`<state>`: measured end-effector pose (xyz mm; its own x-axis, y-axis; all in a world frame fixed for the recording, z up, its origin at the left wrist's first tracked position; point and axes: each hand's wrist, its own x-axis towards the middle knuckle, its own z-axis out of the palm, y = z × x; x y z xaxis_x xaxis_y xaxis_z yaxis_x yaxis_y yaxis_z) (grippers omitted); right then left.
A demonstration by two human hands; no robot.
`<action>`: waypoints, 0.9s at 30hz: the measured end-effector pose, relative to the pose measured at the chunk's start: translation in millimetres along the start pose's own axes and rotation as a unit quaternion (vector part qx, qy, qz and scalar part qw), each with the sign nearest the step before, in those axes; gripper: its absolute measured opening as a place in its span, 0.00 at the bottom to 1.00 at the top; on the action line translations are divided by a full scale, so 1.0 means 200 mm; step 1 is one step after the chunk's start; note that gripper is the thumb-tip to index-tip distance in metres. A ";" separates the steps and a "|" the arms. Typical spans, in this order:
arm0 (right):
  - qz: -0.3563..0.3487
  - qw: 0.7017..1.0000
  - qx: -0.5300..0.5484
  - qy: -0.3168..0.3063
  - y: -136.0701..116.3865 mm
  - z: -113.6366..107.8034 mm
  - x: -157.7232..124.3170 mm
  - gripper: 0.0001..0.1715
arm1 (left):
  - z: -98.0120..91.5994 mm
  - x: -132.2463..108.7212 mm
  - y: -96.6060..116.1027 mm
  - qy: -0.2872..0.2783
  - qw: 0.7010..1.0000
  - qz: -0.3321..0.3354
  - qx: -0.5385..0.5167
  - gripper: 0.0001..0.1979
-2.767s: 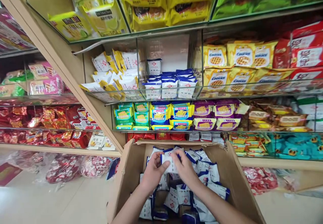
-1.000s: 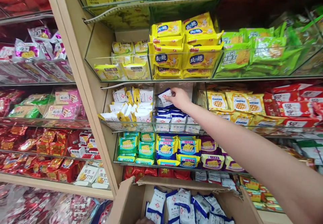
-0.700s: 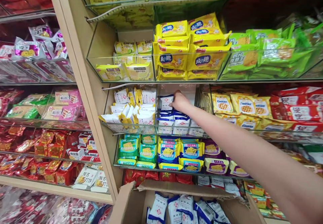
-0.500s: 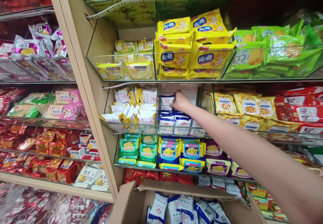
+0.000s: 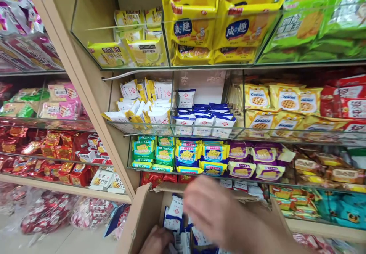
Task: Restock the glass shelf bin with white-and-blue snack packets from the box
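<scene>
Over the open cardboard box (image 5: pixel 140 208), my right hand (image 5: pixel 211 212) is smeared by motion, so its fingers do not read clearly. Down in the box's left part is my left hand (image 5: pixel 158 240), fingers curled among the packets; what they hold, if anything, is hidden. White snack packets (image 5: pixel 175 208) with blue ends lie loose in the box, partly covered by my right hand. Matching packets (image 5: pixel 204 124) fill the front of a glass-fronted shelf compartment, and one packet (image 5: pixel 186 99) stands upright behind them at the left.
White-and-yellow packets (image 5: pixel 135 111) lie left of that compartment, cookie packs (image 5: pixel 261 122) to its right. Yellow biscuit packs (image 5: pixel 194 29) sit above, green and blue soda biscuits (image 5: pixel 187 155) below. A wooden upright (image 5: pixel 77 82) divides the shelving. Bagged goods (image 5: pixel 45 216) lie on the floor at left.
My right hand has left the shelf compartment and come down over the box; the packet it touched stands there. My left hand has come into view in the box. The view has moved closer and tilted down.
</scene>
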<state>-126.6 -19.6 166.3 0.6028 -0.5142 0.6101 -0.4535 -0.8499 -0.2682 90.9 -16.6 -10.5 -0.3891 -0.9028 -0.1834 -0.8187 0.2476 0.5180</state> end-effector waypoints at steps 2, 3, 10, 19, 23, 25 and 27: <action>0.148 0.980 0.082 -0.107 0.01 0.26 -0.24 0.07 | -0.04 -0.01 0.02 0.004 1.000 0.004 -0.025 0.12; 0.226 0.955 0.115 -0.156 0.03 0.38 -0.35 0.07 | -0.06 -0.01 0.03 0.014 0.999 -0.008 -0.049 0.11; 0.396 0.861 0.317 -0.042 0.08 0.69 -0.57 0.31 | -0.07 0.10 0.25 0.118 0.894 -0.060 -0.429 0.11; 0.527 0.722 0.353 0.277 0.08 0.62 -0.47 0.20 | 0.08 0.19 0.51 0.212 0.848 -0.046 -0.485 0.15; 0.545 0.736 0.297 0.272 0.07 0.66 -0.50 0.19 | 0.16 0.18 0.50 0.239 0.841 -0.072 -0.480 0.16; 0.543 0.746 0.277 0.268 0.07 0.67 -0.52 0.21 | 0.18 0.17 0.49 0.241 0.843 -0.078 -0.475 0.18; 0.541 0.750 0.267 0.269 0.08 0.68 -0.53 0.23 | 0.18 0.16 0.48 0.247 0.848 -0.082 -0.462 0.19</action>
<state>-109.0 6.8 -3.8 -0.3460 -0.9382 -0.0072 -0.0713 0.0340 -0.9969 -16.1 -9.5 2.3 0.1088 -0.9921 -0.0627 -0.0768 -0.0712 0.9945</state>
